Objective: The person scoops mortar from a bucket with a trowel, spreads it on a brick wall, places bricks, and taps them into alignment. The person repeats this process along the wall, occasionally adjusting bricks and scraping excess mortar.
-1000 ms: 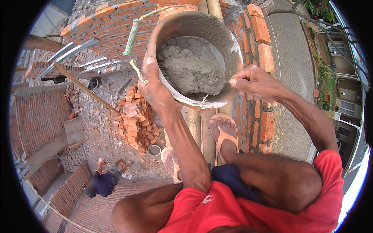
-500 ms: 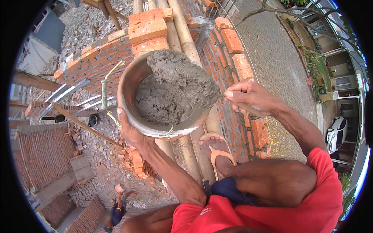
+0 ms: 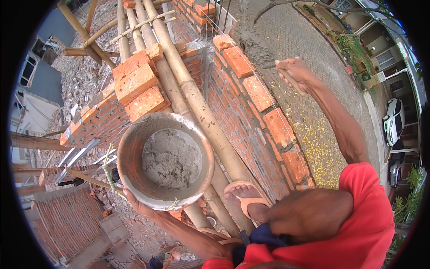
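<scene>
My left hand (image 3: 142, 207) grips the lower left rim of a round, clay-coloured bucket (image 3: 130, 154). Grey wet mortar (image 3: 172, 161) lies in its bottom. The bucket hangs over the bamboo poles. My right hand (image 3: 296, 75) is closed round the handle of a trowel (image 3: 292, 83), its arm stretched out to the right. A heap of mortar (image 3: 257, 51) covers the trowel's blade, so the metal hardly shows. The loaded blade is just beyond the top of a brick wall (image 3: 257, 92), over its outer side.
Bamboo poles (image 3: 197, 103) run under my sandalled foot (image 3: 246, 197). Orange bricks (image 3: 136, 83) are stacked on them past the bucket. A thin string (image 3: 268, 96) stretches along the wall's top. Far below are paving (image 3: 309, 40), a white car (image 3: 392, 121) and rubble (image 3: 74, 67).
The trowel has gone from above the bucket out past the wall, carrying mortar. The bucket has shifted left and down, and its mortar level looks lower.
</scene>
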`<state>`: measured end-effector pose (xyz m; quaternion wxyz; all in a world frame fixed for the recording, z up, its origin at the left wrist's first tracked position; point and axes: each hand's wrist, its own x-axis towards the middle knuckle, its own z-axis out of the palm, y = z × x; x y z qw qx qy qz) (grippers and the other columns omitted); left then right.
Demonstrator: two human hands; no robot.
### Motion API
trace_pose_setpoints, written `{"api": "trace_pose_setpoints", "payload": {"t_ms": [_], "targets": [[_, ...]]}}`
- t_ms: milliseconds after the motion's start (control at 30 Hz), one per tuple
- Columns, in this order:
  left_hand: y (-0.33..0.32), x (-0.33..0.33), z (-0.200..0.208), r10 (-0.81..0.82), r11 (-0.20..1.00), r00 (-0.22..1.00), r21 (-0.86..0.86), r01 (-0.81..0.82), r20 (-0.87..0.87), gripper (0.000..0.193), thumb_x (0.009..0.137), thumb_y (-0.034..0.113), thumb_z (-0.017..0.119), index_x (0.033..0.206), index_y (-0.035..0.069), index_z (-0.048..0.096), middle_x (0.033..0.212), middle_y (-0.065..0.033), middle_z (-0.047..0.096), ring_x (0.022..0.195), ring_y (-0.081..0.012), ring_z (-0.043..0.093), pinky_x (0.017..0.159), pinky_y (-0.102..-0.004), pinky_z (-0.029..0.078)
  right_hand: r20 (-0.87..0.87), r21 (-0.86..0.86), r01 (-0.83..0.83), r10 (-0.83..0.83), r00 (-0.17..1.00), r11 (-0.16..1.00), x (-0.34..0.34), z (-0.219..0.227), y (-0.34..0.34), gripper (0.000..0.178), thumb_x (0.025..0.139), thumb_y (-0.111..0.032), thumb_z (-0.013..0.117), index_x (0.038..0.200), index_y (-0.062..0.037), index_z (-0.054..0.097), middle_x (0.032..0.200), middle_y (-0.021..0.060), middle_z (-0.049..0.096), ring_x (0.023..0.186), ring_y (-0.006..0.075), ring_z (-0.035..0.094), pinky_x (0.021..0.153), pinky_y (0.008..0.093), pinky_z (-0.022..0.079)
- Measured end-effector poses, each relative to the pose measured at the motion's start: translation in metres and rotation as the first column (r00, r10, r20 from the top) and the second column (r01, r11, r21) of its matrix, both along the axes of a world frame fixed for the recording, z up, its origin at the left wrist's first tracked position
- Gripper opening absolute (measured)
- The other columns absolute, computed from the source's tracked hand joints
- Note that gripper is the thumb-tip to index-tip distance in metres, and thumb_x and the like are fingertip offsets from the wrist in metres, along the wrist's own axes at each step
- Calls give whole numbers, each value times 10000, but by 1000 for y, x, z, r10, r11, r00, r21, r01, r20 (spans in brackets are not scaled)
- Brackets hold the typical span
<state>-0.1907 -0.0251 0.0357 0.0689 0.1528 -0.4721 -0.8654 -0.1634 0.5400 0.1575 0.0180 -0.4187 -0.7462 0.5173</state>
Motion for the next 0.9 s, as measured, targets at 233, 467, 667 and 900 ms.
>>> {"api": "trace_pose_setpoints", "payload": {"t_ms": [233, 467, 667, 900], "targets": [[-2, 5, 4, 127, 985, 977, -136, -104, 173, 574, 1081, 450, 540, 1402, -25, 568, 1391, -156, 606, 1236, -254, 596, 1075, -409, 469, 11, -175, 90, -90, 996, 980, -58, -76, 35, 311, 1035, -259, 652, 878, 8, 624, 697, 92, 619, 493, 163, 515, 394, 347, 394], [-6, 6, 2, 107, 991, 988, -94, -97, 115, 562, 1086, 436, 540, 1404, -26, 569, 1382, -149, 614, 1235, -251, 590, 1076, -395, 453, 175, 492, -216, 147, 974, 844, -137, -111, 31, 257, 881, -76, 613, 1070, 76, 696, 945, 260, 737, 890, 358, 750, 752, 447, 575], [-7, 9, 0, 188, 974, 972, -152, -166, 143, 531, 1090, 403, 548, 1397, -30, 576, 1371, -138, 618, 1230, -242, 587, 1074, -391, 446, 41, 423, -78, 67, 997, 903, -135, -120, 10, 426, 825, -51, 591, 1221, 70, 689, 1109, 295, 729, 1078, 406, 723, 903, 461, 566], [1, -2, 3, 108, 992, 991, -79, -102, 81, 523, 1065, 352, 586, 1408, -42, 568, 1346, -147, 631, 1212, -240, 601, 1069, -398, 471, -21, 343, -42, 52, 998, 938, -73, -75, -3, 411, 899, -126, 606, 1254, 71, 667, 971, 213, 742, 879, 296, 723, 772, 401, 553]]}}
